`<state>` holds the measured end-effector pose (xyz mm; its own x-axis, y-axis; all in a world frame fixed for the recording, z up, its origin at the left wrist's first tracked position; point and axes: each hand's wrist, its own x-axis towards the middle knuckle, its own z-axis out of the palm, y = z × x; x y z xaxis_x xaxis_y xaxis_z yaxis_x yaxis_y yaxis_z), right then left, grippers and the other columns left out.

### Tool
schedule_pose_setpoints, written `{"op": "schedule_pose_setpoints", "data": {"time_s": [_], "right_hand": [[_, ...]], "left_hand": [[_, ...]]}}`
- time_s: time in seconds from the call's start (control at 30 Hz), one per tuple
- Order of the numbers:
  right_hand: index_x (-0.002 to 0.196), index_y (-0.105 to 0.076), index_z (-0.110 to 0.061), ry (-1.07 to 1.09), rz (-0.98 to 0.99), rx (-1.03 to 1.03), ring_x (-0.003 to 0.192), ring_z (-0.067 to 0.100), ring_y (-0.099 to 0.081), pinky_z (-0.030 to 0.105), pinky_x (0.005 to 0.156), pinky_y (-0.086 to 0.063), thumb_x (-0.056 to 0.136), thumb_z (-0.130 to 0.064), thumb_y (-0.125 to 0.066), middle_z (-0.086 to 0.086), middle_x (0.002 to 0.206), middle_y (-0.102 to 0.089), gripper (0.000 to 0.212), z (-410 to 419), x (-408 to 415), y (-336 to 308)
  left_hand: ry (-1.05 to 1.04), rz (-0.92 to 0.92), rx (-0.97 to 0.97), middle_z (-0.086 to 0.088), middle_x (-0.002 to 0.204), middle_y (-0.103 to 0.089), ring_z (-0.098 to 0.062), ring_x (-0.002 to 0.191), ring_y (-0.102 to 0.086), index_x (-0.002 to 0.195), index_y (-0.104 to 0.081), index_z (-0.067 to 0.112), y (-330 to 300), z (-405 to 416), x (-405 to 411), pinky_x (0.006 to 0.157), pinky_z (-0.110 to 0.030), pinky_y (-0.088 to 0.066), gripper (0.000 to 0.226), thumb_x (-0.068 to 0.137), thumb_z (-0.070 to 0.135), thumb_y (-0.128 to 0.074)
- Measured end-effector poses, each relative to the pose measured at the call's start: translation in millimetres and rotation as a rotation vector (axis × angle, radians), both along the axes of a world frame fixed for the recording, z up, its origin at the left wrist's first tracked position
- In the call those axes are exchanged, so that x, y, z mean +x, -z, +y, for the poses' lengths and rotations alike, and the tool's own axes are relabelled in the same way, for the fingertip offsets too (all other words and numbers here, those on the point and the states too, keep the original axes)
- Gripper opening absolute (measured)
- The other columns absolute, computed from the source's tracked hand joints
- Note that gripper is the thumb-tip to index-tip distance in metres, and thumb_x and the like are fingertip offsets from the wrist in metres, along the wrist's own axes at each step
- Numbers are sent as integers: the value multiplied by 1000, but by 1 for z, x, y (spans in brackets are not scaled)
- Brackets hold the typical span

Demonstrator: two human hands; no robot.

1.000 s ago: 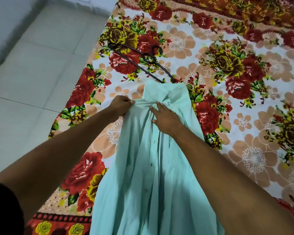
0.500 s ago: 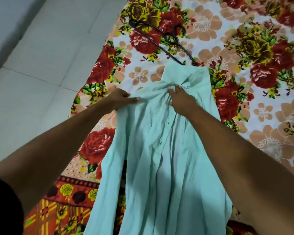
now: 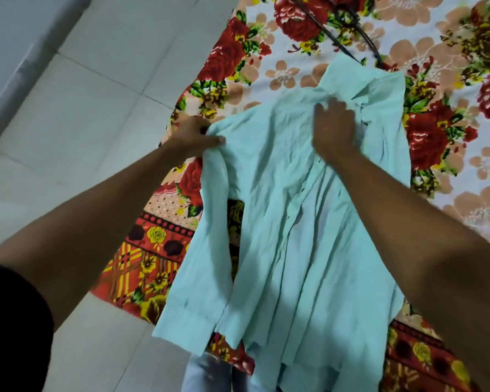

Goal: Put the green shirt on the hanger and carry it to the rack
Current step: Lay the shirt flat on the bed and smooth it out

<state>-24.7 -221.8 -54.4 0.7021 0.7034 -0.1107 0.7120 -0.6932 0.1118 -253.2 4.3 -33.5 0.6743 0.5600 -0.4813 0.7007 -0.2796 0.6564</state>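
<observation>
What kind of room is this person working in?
Most likely a bedroom at home: a floral bedspread covers what looks like a bed, beside a pale tiled floor. A mint-green shirt is spread on it, with a dark hanger lying just beyond.

— How's the light?
— Soft and even indoors, rather dim – no glare; the floor (image 3: 77,114) reads grey-white. A faint shadow falls on the shirt (image 3: 280,222) under the right forearm.
— Sharpness?
— Slight motion blur, worst on the right hand (image 3: 334,131) and the blanket (image 3: 450,94) print. Wide-angle bending stretches both forearms at the edges.
</observation>
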Motion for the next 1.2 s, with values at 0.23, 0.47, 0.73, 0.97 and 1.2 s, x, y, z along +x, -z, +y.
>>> {"op": "schedule_pose_setpoints", "data": {"time_s": [0.23, 0.47, 0.73, 0.97, 1.2], "right_hand": [[138, -59, -11, -548, 342, 199, 128, 35, -56, 47, 98, -49, 88, -24, -71, 15, 139, -59, 53, 3, -174, 16], [121, -64, -9, -49, 703, 426, 102, 34, -59, 43, 88, -49, 99, -21, -56, 13, 106, -66, 26, -25, -269, -22], [114, -61, -15, 505, 1365, 386, 86, 15, -65, 24, 72, -52, 93, -34, -74, 3, 99, -71, 31, -21, -307, -33], [82, -59, -10, 696, 1212, 657, 67, 14, -57, 30, 64, -50, 93, -24, -70, 1, 76, -58, 20, -28, -328, -30], [113, -56, -7, 879, 1854, 853, 119, 30, -66, 42, 101, -55, 102, 8, -44, 24, 126, -66, 23, -19, -353, -48]], "left_hand": [[-283, -185, -202, 2, 101, -59, -7, 83, -60, 127, -52, 13, -13, -33, -59, 69, -28, -53, 59, 81, 31, -86], [-223, -32, -305, -13, 72, -58, -24, 63, -60, 82, -58, 6, -21, -93, -140, 66, -48, -59, 24, 96, 22, -70], [-717, -202, -777, -12, 112, -70, -30, 106, -67, 113, -60, 8, -10, -98, -164, 83, -37, -57, 18, 107, 23, -51], [-488, -159, -441, -1, 113, -61, -14, 100, -62, 135, -44, 17, -16, -127, -190, 76, -26, -52, 39, 101, 25, -63], [-154, -144, -424, 0, 141, -45, -13, 128, -51, 151, -23, 21, -18, -161, -246, 104, -29, -48, 96, 78, 22, -84]]}}
